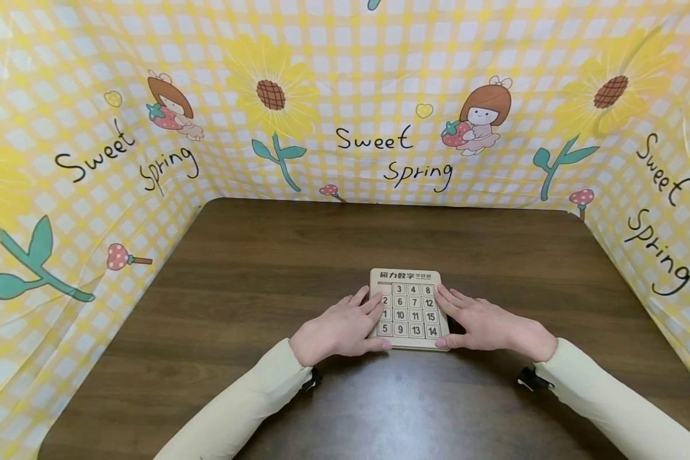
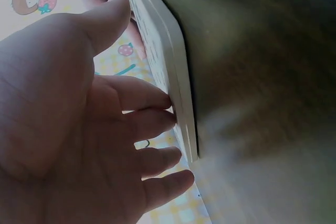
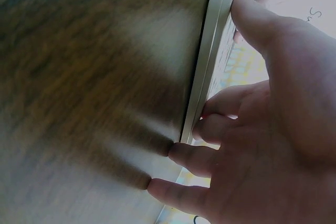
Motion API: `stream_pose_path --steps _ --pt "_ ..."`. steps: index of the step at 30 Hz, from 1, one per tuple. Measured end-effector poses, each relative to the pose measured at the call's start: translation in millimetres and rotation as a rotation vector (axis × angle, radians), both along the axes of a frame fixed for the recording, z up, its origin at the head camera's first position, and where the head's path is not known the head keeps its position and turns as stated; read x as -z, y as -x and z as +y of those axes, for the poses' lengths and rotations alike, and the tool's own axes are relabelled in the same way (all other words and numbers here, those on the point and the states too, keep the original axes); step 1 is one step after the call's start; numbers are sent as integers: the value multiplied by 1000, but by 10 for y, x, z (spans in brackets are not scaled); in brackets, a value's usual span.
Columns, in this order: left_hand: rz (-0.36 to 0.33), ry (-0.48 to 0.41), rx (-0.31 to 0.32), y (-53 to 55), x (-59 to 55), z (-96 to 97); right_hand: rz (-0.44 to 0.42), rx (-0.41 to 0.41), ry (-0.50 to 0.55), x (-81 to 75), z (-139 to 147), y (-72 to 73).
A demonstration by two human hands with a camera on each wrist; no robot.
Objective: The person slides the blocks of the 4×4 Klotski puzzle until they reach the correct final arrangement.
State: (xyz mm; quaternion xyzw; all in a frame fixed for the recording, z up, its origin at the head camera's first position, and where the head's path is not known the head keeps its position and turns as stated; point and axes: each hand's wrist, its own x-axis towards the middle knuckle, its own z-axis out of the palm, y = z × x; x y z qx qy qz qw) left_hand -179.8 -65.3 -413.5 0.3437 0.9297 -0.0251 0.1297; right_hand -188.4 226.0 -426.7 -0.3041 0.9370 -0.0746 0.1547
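A cream-coloured sliding number puzzle (image 1: 412,310) lies flat on the brown table, its numbered tiles facing up. In its grid's top left corner is a gap (image 1: 384,289) without a tile. My left hand (image 1: 345,326) rests along the left side, with fingertips on that edge and the thumb on the near left corner. On the opposite side, my right hand (image 1: 485,324) touches the right edge, thumb at the near right corner. Both wrist views show the fingers fairly straight beside the puzzle's side wall (image 2: 184,93). In the right wrist view, two fingertips (image 3: 157,186) reach the tabletop.
The dark wood-grain table (image 1: 264,255) has a yellow-and-white checked cloth (image 1: 368,76) with flowers and cartoon figures standing round its back and sides. Black bands (image 1: 533,379) show at the cuffs of the cream sleeves (image 1: 247,396).
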Motion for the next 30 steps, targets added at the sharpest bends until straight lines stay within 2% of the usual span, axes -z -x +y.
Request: stream_pose_path --steps 5,13,25,30 --pt "17 -3 -5 -11 -10 7 0 0 -5 -8 1 9" --pt "49 25 -9 28 -13 59 -10 6 -9 -22 -4 6" --pt "32 68 -78 207 14 144 21 -20 7 6 -11 -5" --pt "15 67 -87 253 15 153 27 -26 17 -3 -13 -12"
